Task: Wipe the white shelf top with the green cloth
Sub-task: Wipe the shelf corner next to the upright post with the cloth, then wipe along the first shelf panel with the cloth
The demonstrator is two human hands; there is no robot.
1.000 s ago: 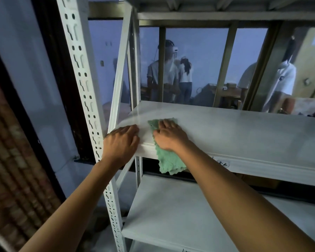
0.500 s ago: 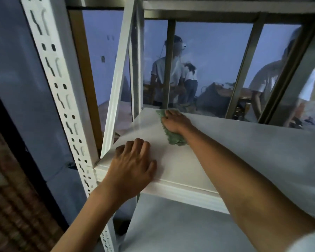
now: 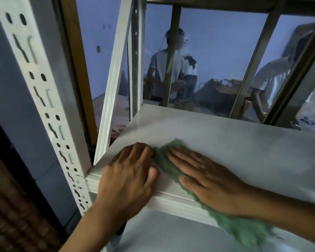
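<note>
The white shelf top (image 3: 235, 142) fills the middle of the view. A green cloth (image 3: 165, 160) lies on its front left part, one end hanging over the front edge. My right hand (image 3: 207, 180) presses flat on the cloth, fingers stretched toward the back left. My left hand (image 3: 129, 177) rests palm down on the front left corner of the shelf, fingertips touching the cloth's left edge. The cloth's middle is hidden under my right hand.
A perforated white upright (image 3: 44, 106) stands at the shelf's front left corner, and a diagonal white brace (image 3: 113, 80) rises behind it. A lower white shelf (image 3: 162, 233) lies below. Behind the rack, a window (image 3: 207, 60) shows people in another room.
My right hand has dragged the cloth from the back of the shelf to the front edge, beside my left hand. The view has moved closer to the shelf.
</note>
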